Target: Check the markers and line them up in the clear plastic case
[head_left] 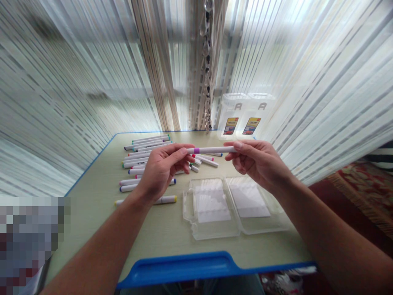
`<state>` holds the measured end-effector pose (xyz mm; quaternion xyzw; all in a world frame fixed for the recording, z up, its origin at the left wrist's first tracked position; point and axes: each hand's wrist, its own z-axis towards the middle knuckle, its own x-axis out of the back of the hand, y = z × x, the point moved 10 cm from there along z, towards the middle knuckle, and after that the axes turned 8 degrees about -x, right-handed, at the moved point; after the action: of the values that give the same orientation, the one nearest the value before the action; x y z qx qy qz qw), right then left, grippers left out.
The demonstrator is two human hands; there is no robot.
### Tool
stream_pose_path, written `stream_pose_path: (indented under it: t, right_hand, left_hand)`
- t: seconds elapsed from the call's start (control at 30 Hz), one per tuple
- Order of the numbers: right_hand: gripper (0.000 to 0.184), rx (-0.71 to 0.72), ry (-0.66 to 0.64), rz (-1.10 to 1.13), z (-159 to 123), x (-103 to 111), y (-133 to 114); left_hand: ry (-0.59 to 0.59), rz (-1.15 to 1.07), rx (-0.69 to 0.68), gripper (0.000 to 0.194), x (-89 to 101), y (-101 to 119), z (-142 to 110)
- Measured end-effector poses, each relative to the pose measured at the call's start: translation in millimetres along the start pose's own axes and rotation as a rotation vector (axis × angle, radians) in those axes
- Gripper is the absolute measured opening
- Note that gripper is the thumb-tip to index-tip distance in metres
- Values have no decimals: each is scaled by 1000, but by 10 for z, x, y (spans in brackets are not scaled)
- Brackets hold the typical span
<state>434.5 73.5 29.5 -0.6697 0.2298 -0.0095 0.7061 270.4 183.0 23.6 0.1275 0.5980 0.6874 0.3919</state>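
Both my hands hold one white marker (215, 150) level above the table, a purple band showing near its left end. Fingers and thumb of my left hand (164, 166) pinch the left end, while my right hand (258, 159) pinches the right end. Below and behind my left hand lie several white markers (144, 155) with coloured ends, roughly in rows. A marker with yellow ends (168, 199) rests nearest me, partly hidden by my left forearm. Under my right hand, a clear plastic case (215, 230) lies opened flat, with white sheets (250, 203) in its two halves.
Two clear upright cases (225, 108) with yellow-and-blue labels stand at the table's back right. String curtains (101, 73) and a hanging bead strand (207, 61) border the far side. The table has a blue front rim with a shallow tray (184, 266). A patterned rug (359, 192) lies right.
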Motion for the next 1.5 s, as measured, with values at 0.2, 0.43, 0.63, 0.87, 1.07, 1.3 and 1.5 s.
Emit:
stream_pose_path:
  t: [0.2,0.43,0.63,0.87,1.07,1.3,1.5]
  right_hand:
    - [17,-50,64,48,28,97,29]
    - [17,-116,136,98,46,175,82]
    - [16,-132,165,93,45,200,84]
    - [18,-99,124,52,25,146,66]
    - [17,-93,81,32,7,80,65]
    - [18,-72,76,-1,1,36,48]
    - [17,-44,27,-32,-6,-2,47]
  left_hand:
    - [-81,-75,-17,21,-69,5,-11]
    - [-173,-72,-53,24,-160,43,-49]
    - [-149,13,-30,25,-132,24,-55]
    - [-74,68,-2,24,-63,-18,-31]
    - [-56,135,4,18,-60,-6,-22]
    - [-69,168,-9,20,-47,-22,-12]
    - [-74,179,-19,21,-27,-53,0]
